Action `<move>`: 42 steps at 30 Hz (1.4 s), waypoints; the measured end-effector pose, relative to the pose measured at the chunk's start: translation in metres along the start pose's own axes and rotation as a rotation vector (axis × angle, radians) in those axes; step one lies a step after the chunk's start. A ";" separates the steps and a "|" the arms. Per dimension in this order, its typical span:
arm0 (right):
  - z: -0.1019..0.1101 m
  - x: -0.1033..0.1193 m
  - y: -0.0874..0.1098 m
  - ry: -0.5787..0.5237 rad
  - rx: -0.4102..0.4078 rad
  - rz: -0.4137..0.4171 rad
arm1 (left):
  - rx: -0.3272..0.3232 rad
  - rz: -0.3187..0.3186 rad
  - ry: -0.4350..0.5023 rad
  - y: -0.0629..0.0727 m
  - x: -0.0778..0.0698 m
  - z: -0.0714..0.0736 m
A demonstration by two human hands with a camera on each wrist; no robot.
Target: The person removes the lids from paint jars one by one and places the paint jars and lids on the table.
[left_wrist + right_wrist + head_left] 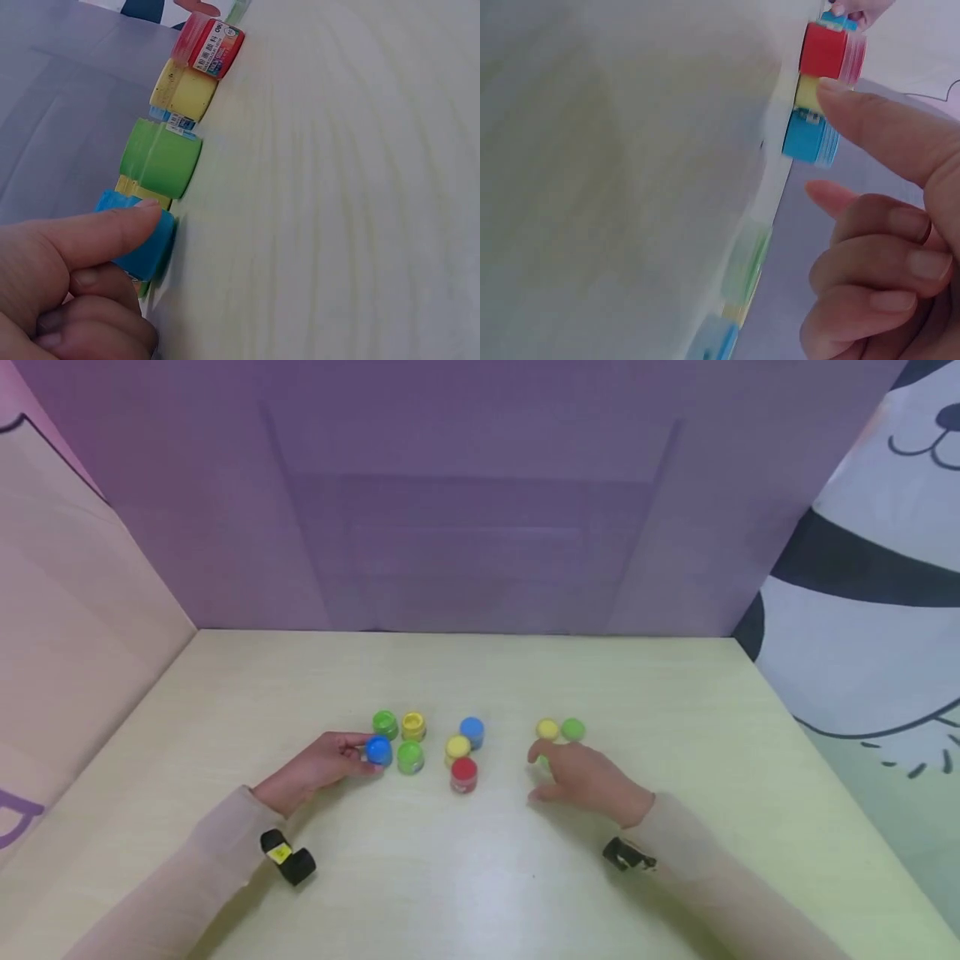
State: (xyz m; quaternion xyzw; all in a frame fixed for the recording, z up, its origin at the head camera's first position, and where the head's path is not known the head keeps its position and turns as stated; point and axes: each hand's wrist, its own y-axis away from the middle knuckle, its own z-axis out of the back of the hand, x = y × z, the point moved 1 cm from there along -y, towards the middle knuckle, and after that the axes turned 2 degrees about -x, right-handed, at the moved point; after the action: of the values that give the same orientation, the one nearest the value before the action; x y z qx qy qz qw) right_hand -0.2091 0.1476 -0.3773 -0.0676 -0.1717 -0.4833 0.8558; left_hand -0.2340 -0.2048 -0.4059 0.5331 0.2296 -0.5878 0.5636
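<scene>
My left hand pinches a blue paint jar between thumb and fingers at the left end of the jars. In the left wrist view the thumb lies along the blue jar's side. Right beside it are a green jar, another green jar and a yellow jar. Over the right-hand jars, my right hand has its thumb and index finger spread apart, with nothing between them. It partly hides a green jar; a yellow jar and a green jar stand just behind.
Between the hands, a red jar, a yellow jar and a blue jar stand close together in a slanting row. The pale wooden table ends at a purple panel at the back, with printed panels on both sides.
</scene>
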 end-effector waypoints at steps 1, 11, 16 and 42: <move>-0.001 0.002 0.000 -0.001 -0.003 0.016 | 0.000 0.003 -0.001 0.000 0.000 -0.001; -0.002 0.024 -0.010 -0.046 0.027 0.060 | 0.008 -0.016 -0.010 -0.002 0.001 -0.004; -0.006 0.038 -0.021 -0.041 0.071 0.020 | 0.006 -0.025 -0.009 -0.002 0.002 -0.003; -0.016 0.071 -0.047 0.054 0.053 -0.102 | -0.188 -0.050 -0.189 0.018 -0.016 0.008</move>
State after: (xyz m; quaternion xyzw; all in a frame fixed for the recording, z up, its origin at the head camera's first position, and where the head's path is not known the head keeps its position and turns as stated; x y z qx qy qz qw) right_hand -0.2114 0.0618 -0.3694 -0.0233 -0.1647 -0.5232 0.8358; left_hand -0.2238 -0.2101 -0.3827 0.4141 0.2430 -0.6252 0.6153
